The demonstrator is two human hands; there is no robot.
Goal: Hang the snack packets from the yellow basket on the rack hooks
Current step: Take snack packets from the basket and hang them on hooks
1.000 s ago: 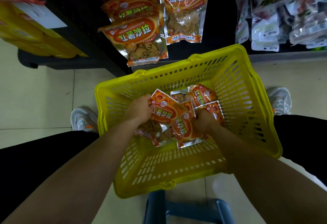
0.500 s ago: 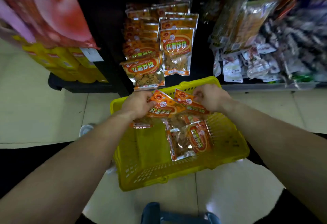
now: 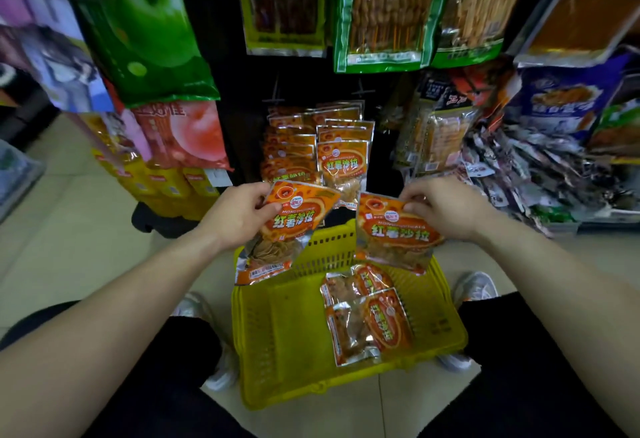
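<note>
My left hand [image 3: 239,214] grips an orange snack packet [image 3: 284,233] by its top left corner, held tilted above the yellow basket [image 3: 277,340]. My right hand [image 3: 441,207] pinches the top edge of a second orange packet [image 3: 394,237] over the basket's far rim. Two more orange packets [image 3: 370,320] lie in the basket's right half. Beyond my hands, two rows of matching orange packets [image 3: 341,157] hang on the black rack's lower hooks.
Green and pink bags [image 3: 145,32] hang at the left, with yellow boxes [image 3: 162,185] below. Skewer packs [image 3: 381,12] hang above the orange rows. A jumble of small packets [image 3: 540,174] fills the right shelf. My knees flank the basket on the tiled floor.
Both hands have risen out of the basket, each lifting an orange packet up toward the hanging rows. The view has tilted upward, showing more of the rack.
</note>
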